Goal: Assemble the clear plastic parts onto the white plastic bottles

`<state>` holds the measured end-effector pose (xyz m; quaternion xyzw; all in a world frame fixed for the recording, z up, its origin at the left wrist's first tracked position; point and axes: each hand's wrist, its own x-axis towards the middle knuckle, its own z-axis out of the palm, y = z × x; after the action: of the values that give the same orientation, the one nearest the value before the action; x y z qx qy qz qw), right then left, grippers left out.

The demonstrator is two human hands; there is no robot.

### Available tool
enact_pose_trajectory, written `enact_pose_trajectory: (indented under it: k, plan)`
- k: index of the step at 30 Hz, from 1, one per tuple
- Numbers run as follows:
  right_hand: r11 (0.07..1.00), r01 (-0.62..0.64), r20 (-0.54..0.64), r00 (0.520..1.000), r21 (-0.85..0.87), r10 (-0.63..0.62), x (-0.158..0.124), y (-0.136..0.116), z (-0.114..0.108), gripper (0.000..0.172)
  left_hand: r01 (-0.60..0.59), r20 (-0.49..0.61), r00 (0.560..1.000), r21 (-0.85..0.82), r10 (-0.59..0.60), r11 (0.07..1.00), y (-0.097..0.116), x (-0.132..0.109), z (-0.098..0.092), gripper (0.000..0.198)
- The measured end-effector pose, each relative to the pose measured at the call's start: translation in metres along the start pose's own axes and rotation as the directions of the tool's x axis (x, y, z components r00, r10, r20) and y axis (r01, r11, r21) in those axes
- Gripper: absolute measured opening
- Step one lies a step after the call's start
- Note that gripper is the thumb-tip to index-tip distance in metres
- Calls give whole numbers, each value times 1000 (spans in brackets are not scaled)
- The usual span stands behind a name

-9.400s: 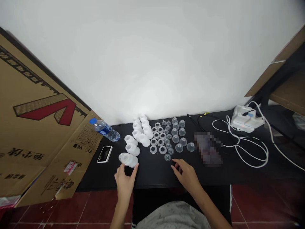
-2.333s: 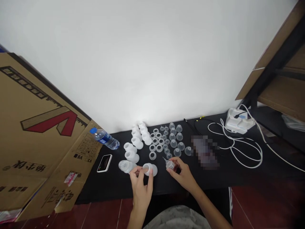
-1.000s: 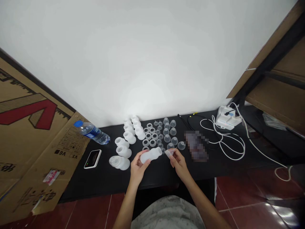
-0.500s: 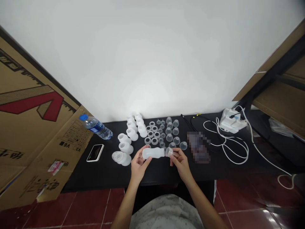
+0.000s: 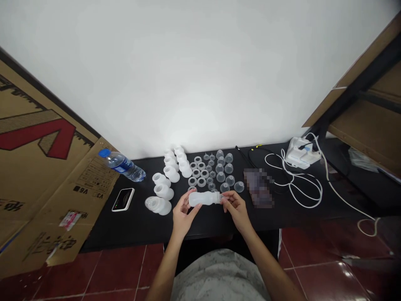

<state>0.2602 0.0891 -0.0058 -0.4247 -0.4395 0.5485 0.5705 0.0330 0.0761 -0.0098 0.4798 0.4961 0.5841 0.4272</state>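
Observation:
My left hand is wrapped round the base of a white baby bottle, which lies sideways above the table's front part. At the bottle's neck, my right hand grips a clear domed cap, mostly hidden by the fingers. Behind my hands lie several pale collar rings, small clear nipples and rows of clear domed caps. Open white bottles stand to the left in rows. In front of them lies a bottle with a clear cap on it.
On the black table a water bottle and a white-edged phone lie left. A blurred flat object, white cable and power strip are right. A large cardboard box borders the left side.
My right hand has brought the clear cap left against the bottle's neck, where its dome is now mostly covered by fingers. The view has shifted slightly.

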Motion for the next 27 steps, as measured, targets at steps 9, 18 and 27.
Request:
enact_pose_trajectory:
  k: [9,18,27]
  plan:
    - [999,10,-3,1000,45,-10,0,-2,0,29,2,8,1000,9,-2,1000,1,-1,-1,60]
    - [1000,-19,-4,1000,22,19,1,-2,0,38,-5,10,1000,28,5,1000,4,-2,0,58]
    - [1000,11,-11,1000,-8,-12,-1,-2,2,38,27,15,1000,25,-27,999,4,0,0,56]
